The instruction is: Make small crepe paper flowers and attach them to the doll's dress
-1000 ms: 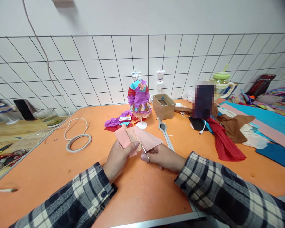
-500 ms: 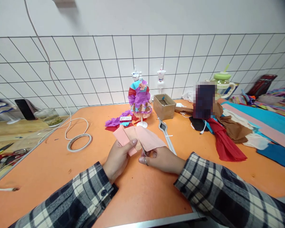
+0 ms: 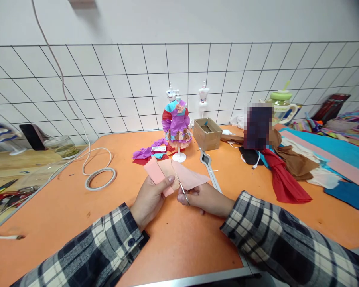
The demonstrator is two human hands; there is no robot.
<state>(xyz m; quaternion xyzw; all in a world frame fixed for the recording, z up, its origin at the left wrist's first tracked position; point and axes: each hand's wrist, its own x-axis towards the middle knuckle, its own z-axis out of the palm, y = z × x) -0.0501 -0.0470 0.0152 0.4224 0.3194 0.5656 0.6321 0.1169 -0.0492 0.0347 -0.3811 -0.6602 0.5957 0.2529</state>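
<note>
The orange tabletop [image 3: 179,247] spreads out in front of you. Beyond your hands, a small dress form [image 3: 177,121] stands upright in an outfit of purple, red and turquoise. Off to the right, a long red piece [image 3: 287,183] lies beside crumpled brown and white ones, and just right of the form sits an open-topped cardboard box [image 3: 208,139]. Your left hand [image 3: 149,199] pinches a few thin layers between thumb and fingers; your right hand [image 3: 202,199] is curled round the scissors [image 3: 183,190]. Of the layers, the pale pink sheet [image 3: 190,175] fans out to the right, beside your right hand, the peach sheet [image 3: 166,169] is in the middle, under your left thumb, and the pink strip [image 3: 154,172] slants at the left. Well to the left, a ring of tape [image 3: 93,188] lies flat. Your scissors point away from you, along the pale pink sheet's edge; how far apart their blades are is hard to tell.
</note>
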